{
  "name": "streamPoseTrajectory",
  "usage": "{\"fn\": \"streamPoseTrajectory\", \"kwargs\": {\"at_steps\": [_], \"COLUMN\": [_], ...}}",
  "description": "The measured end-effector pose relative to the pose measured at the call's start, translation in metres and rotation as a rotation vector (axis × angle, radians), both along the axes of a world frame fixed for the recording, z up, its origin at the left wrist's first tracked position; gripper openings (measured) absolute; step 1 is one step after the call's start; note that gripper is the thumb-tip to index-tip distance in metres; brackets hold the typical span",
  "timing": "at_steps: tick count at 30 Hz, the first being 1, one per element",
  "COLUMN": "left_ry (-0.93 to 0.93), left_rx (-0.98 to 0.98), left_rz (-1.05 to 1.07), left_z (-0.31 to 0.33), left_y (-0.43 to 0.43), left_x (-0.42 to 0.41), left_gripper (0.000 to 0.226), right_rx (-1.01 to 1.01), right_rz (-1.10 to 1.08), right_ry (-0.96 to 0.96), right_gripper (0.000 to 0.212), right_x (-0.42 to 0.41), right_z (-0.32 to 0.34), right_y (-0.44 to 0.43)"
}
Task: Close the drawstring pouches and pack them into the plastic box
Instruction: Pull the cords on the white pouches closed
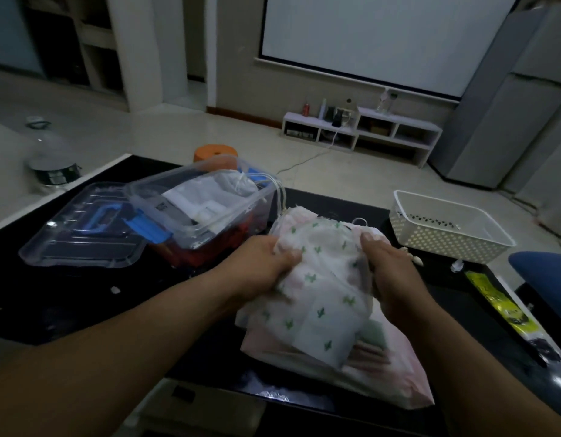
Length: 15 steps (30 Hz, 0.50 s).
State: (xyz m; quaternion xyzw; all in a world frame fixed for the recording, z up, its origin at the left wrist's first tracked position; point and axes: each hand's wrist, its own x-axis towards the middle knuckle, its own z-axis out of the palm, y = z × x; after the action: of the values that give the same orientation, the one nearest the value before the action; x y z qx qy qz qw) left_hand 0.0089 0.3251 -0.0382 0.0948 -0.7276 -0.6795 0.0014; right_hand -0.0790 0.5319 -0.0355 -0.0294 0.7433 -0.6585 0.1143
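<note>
Both hands [263, 263] [387, 263] grip cactus-print pouch [323, 288], drawstring end pointing away.

Lid [83, 228] left of box [206, 200]; basket [446, 228] right

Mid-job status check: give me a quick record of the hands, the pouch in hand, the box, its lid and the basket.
left hand: grips cactus-print pouch, left side
right hand: grips its right side
cactus-print pouch: over a pink pouch on the table
plastic box: open, pouches inside
lid: off, left of the plastic box
basket: white, right of the pouches
</note>
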Motion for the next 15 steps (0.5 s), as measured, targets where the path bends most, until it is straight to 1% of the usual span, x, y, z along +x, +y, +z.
{"fn": "streamPoseTrajectory", "kwargs": {"at_steps": [3,6,7,9,11,12,14,15], "left_ry": [0.09,0.187,0.241,0.391,0.516,0.572,0.624,0.588], "left_rx": [-0.22,-0.401,-0.408,-0.455,-0.569,-0.636,-0.771,-0.846], "left_rz": [0.116,0.286,0.367,0.607,0.845,0.919,0.934,0.879], "left_z": [0.023,0.047,0.055,0.07,0.076,0.075,0.069,0.064], "left_y": [-0.027,-0.058,-0.071,-0.101,-0.123,-0.133,-0.138,-0.14], "left_x": [0.005,-0.004,-0.006,-0.005,0.002,0.004,0.003,0.0], "left_gripper": [0.017,0.017,0.017,0.022,0.026,0.027,0.028,0.027], "right_rx": [0.063,0.023,-0.002,-0.069,-0.089,-0.088,-0.066,-0.026], "right_rz": [0.117,0.069,0.05,0.029,-0.001,-0.001,-0.017,-0.023], "right_ry": [0.011,0.033,0.029,0.025,0.037,0.039,0.042,0.044], "right_gripper": [0.03,0.026,0.025,0.022,0.021,0.021,0.024,0.027], "right_x": [0.0,-0.003,-0.006,-0.017,-0.036,-0.045,-0.063,-0.071], "right_z": [0.005,0.018,0.024,0.038,0.049,0.054,0.055,0.054], "right_y": [-0.018,-0.05,-0.065,-0.102,-0.139,-0.162,-0.194,-0.211]}}
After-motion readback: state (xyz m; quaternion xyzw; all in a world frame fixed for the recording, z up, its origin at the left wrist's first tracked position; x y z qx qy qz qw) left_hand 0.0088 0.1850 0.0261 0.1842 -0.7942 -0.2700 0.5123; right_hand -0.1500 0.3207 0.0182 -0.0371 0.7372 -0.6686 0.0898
